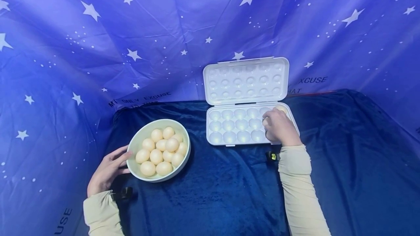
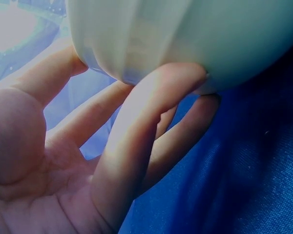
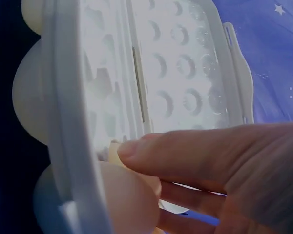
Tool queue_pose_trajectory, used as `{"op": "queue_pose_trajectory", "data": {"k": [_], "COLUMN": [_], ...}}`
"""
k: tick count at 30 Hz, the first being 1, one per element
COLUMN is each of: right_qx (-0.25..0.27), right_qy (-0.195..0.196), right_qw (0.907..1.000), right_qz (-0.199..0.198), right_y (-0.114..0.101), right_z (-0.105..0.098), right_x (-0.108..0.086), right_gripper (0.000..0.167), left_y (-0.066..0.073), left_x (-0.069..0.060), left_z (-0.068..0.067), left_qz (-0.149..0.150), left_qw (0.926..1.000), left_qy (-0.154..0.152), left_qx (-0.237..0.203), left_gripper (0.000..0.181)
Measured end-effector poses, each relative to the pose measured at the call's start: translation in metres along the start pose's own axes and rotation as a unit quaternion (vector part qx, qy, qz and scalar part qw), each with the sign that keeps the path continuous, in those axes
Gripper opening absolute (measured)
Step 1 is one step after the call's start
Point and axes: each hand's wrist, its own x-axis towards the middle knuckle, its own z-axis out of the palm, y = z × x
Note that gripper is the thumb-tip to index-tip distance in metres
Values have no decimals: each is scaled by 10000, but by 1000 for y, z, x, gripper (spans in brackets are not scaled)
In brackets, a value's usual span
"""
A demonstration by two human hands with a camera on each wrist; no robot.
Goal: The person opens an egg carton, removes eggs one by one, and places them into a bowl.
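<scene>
A pale green bowl (image 1: 159, 181) heaped with several cream eggs (image 1: 156, 156) stands on the left. My left hand (image 1: 109, 168) holds the bowl at its left side; in the left wrist view, bent fingers (image 2: 132, 131) bear against the lower wall. To the right lies a white egg carton (image 1: 226, 143) with its lid raised. Over the carton's right end, my right hand (image 1: 280, 125) pinches an egg (image 1: 265, 122), mostly hidden by the fingers. One egg (image 1: 280, 108) sits in the back right corner. The right wrist view shows another egg (image 3: 129, 197) near the front edge.
Dark blue velvet cloth (image 1: 210, 196) covers the table. A blue curtain (image 1: 183, 17) with white stars hangs close behind it. The raised carton lid (image 1: 246, 79) stands near the curtain. Many carton cups left of my right hand hold no eggs.
</scene>
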Motion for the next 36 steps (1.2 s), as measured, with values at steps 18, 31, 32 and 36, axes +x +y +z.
{"op": "queue_pose_trajectory", "data": {"k": [18,31,32,36], "right_qx": [151,354,408,649], "right_qy": [650,1219,1232,1269], "right_qw": [9977,9915,9911,9890], "right_qz": [78,-285,-298,-399], "right_y": [11,-5,-8,-23], "right_z": [8,6,7,10], "right_x": [5,9,9,9], "right_gripper": [31,36,37,38], "left_y": [1,3,3,2], "left_x": [-1,-2,-2,-2], "left_z": [1,2,2,1], "left_qz": [-17,64,63,71], "left_qw": [10000,9999,9999,9997], "left_qy": [16,-51,-49,-50], "left_qx": [81,118,129,211], "left_gripper": [45,56,57,61]}}
